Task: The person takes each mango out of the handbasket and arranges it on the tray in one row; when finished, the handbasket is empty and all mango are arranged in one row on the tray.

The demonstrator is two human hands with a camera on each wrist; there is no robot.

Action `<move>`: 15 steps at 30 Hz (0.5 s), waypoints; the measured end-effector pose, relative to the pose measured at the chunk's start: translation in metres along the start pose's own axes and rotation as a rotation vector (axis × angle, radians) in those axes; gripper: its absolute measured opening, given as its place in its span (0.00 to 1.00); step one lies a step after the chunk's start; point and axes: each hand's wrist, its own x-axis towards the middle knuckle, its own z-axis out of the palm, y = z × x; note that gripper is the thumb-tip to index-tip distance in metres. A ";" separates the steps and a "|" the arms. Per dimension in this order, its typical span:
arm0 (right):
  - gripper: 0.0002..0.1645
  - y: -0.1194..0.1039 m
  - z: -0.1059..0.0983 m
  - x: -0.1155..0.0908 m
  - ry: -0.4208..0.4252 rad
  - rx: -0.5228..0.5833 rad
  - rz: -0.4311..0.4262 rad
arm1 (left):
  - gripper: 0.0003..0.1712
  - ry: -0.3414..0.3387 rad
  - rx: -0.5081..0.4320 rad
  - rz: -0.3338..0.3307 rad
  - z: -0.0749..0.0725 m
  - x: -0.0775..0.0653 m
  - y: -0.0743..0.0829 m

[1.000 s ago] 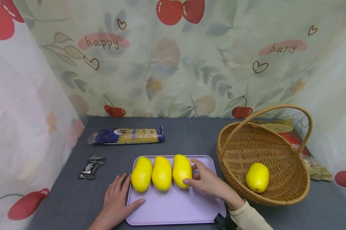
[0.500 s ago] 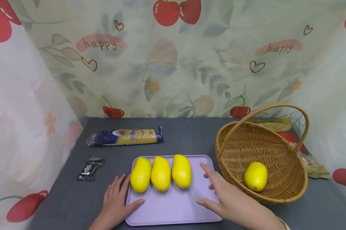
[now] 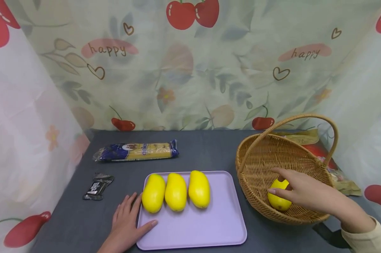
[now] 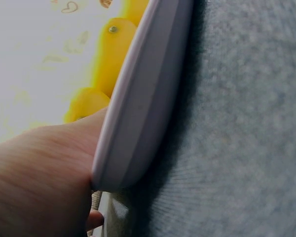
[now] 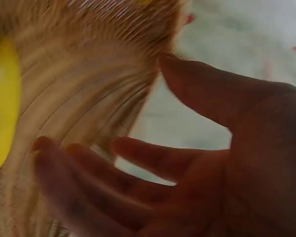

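Note:
Three yellow mangoes stand side by side on a lilac tray (image 3: 206,228): the left one (image 3: 154,193), the middle one (image 3: 176,192) and the right one (image 3: 199,189). My left hand (image 3: 125,225) rests at the tray's left edge, fingers extended and thumb over the rim. Over the wicker basket (image 3: 249,189) is my right hand (image 3: 310,195), thumb and fingers spread. It partly covers another mango (image 3: 277,203) inside the basket. In the right wrist view a gap separates this mango (image 5: 2,103) from the fingers.
A blue and yellow pasta packet (image 3: 140,151) lies behind the tray. To the left is a small black wrapped snack (image 3: 97,187). The basket's tall handle (image 3: 304,116) arches up, and a brown and red bag (image 3: 350,187) lies partly hidden behind the basket.
My right hand has let go of the right mango on the tray and moved right, over the basket. My left hand has stayed at the tray's edge.

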 end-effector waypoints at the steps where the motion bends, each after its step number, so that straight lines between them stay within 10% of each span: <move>1: 0.47 0.007 -0.003 0.005 -0.041 -0.009 0.025 | 0.65 0.000 0.002 -0.001 0.000 0.000 0.000; 15: 0.45 0.053 -0.011 0.052 -0.396 0.050 0.319 | 0.65 0.012 -0.005 -0.012 0.001 0.000 -0.001</move>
